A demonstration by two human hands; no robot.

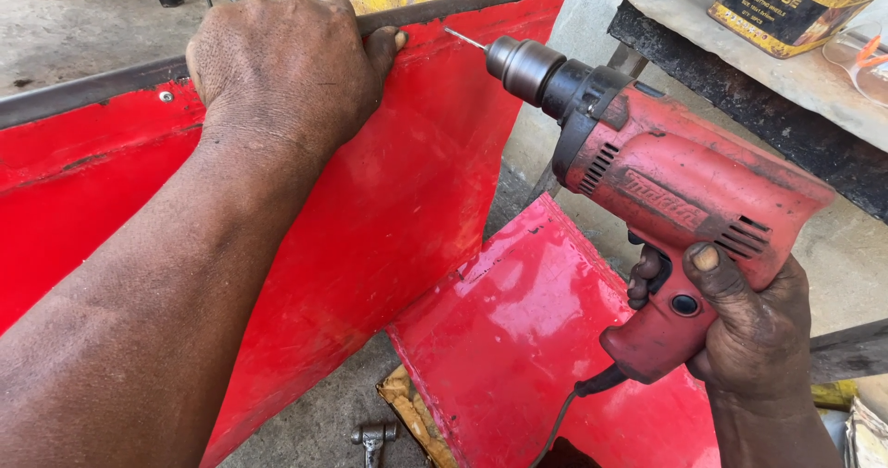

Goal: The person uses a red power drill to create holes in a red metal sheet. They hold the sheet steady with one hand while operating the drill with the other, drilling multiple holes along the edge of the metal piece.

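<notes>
My left hand [282, 66] grips the top edge of a red sheet-metal panel [388, 200] where a dark metal strip [83, 93] runs along it. My right hand [740, 334] holds the pistol grip of a red corded electric drill [666, 181]. The drill's thin bit [462, 39] points left at the panel's upper edge, just right of my left thumb; its tip is at or just off the metal. A small rivet or screw head [165, 95] shows in the panel left of my hand.
A second red panel [518, 338] lies lower, under the drill. A yellow tin can [786, 6] and a clear plastic item [856, 52] sit on a concrete ledge [703, 6] at top right. A small metal tool [372, 436] lies on the concrete floor [65, 33].
</notes>
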